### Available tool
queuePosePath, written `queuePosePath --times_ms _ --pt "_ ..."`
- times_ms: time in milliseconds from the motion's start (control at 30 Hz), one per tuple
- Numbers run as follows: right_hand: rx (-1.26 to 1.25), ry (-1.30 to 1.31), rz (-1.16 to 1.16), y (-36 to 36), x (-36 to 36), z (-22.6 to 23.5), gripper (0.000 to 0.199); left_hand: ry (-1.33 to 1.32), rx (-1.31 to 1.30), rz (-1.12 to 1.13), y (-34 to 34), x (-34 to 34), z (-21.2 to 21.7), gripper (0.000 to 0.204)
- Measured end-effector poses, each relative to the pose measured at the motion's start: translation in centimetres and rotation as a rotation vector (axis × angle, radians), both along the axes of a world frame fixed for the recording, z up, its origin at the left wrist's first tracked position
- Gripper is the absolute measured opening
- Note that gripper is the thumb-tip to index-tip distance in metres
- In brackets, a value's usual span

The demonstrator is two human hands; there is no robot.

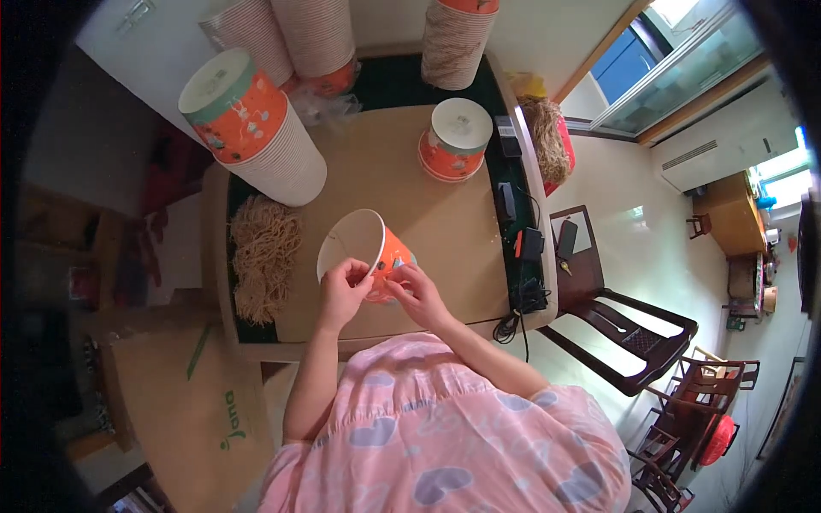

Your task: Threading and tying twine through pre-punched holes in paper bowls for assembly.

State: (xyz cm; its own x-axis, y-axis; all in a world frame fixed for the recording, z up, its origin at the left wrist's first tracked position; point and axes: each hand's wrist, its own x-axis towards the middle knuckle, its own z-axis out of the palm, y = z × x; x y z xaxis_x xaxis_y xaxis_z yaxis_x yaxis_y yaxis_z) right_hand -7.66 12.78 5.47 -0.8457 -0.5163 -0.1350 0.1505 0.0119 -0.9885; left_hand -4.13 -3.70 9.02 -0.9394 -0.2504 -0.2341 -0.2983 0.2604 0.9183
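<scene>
A paper bucket [394,250], white inside with an orange printed outside, lies tilted near the table's front edge, its mouth toward the left. My left hand [345,289] is closed at its near rim, thumb and fingers pinched together. Against the printed outer wall, my right hand [416,297] is also closed in a pinch; what its fingertips hold is too small to make out. A thin strand shows inside the bucket. Left of it lies a heap of tan twisted cords [263,256]. Two nested upside-down buckets [456,141] stand farther back on the right.
A tall leaning stack of buckets [256,128] stands at the back left, with more stacks [459,47] along the far edge. Clear plastic film [329,107] lies near them. Chargers and cables [528,244] line the right edge. A wooden chair [629,329] stands beyond it.
</scene>
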Motion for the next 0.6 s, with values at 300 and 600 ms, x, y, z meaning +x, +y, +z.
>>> queuePosePath --times_ms 300,600 --pt "0.041 -0.110 0.109 0.4 -0.6 -0.1 0.013 0.017 0.091 -0.060 1.0 1.0 0.5 0.017" --pt "0.088 -0.097 0.148 0.9 -0.9 0.0 0.015 0.077 0.003 -0.091 1.9 1.2 -0.2 0.016"
